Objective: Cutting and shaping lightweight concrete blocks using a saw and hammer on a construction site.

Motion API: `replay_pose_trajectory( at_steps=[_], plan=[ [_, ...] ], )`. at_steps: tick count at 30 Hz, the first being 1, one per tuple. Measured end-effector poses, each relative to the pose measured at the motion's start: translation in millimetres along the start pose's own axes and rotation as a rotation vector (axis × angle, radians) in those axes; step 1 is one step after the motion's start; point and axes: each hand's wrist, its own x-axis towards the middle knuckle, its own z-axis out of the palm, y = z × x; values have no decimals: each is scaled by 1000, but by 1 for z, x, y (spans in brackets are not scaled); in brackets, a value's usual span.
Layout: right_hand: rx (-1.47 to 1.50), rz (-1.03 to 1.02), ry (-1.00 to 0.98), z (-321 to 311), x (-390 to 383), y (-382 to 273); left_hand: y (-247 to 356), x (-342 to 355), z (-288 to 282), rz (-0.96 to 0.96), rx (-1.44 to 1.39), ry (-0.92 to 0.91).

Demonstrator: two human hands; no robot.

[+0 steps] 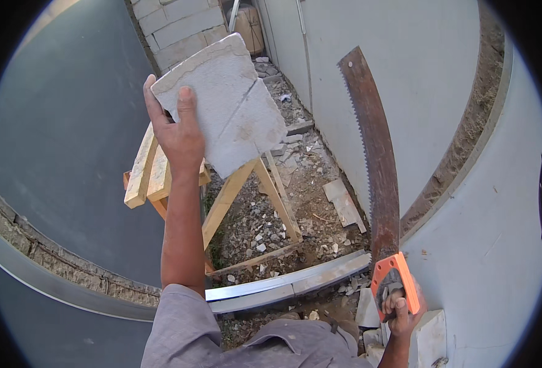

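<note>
My left hand (182, 140) grips a pale lightweight concrete block (237, 101) by its left edge, thumb across the face and fingers behind it. A dark straight groove runs slantwise over that face, and the block's outline is uneven. It is raised over the end of a wooden sawhorse (227, 205); whether the two touch I cannot tell. On the right, my right hand (401, 316) is wrapped round the orange and black handle of a handsaw (381, 165). The rusty, toothed blade points up and away, its teeth facing left, apart from the block.
Grey wall panels (68, 110) stand on the left, with a pale wall (405, 104) on the right. Rubble (265, 227) covers the ground between them. A metal channel (252, 291) crosses low in front of me. Cut block pieces (429, 340) lie at lower right.
</note>
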Motion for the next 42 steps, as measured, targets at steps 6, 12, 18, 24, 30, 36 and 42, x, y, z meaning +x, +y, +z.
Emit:
replay_pose_trajectory(
  at_steps=[6, 12, 18, 24, 30, 36, 42],
  plan=[
    [130, -124, -316, 111, 91, 3, -93, 48, -37, 230, 334, -2],
    [165, -229, -402, 194, 156, 0, -85, 53, -15, 176, 334, -25],
    [173, -436, -465, 222, 166, 29, -77, 92, -15, -174, 468, -16],
    [99, -560, -460, 221, 176, 40, -74, 108, -5, -409, 374, 108],
    [90, -528, -494, 220, 190, 50, -79, 117, 3, -560, 307, 101],
    [130, -537, -474, 226, 190, 58, -97, 112, -14, -490, 398, 93],
    [161, -489, -484, 222, 192, 62, -86, 109, -2, -494, 361, 114]
  ],
)
